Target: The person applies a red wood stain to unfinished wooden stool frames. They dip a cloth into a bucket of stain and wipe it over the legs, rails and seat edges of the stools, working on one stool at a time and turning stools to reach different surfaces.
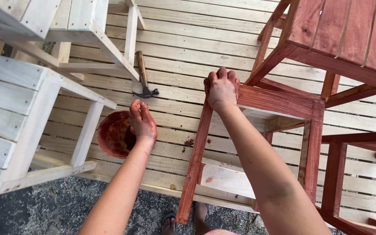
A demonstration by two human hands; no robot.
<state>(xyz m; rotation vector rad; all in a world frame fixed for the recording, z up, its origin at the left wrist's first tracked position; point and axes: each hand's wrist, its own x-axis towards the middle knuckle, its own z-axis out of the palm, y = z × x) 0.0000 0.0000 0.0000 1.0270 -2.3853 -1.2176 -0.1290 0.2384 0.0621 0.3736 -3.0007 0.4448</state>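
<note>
A red-stained wooden stool frame (279,104) of square slats is gripped at its near top corner by the right hand (221,89); the fingers (221,75) are curled together over the corner, so that the corner is covered by the palm and the stained leg runs down from beneath the wrist. To the left of this frame, a round plastic bucket stained red inside (114,134) is seen standing on the pale slatted wooden platform (188,48). The left hand (142,121), smeared with red stain, is held at the bucket's right rim, its fingers (138,109) straight and pressed side by side; whether the rim is touched cannot be told. Beyond the bucket, further from the frame's corner, a claw hammer with a wooden handle (143,76) is laid on the platform. Left of the bucket, unpainted pale wooden stools (22,113) are stood. Red drips are seen on the slats between bucket and frame.
</note>
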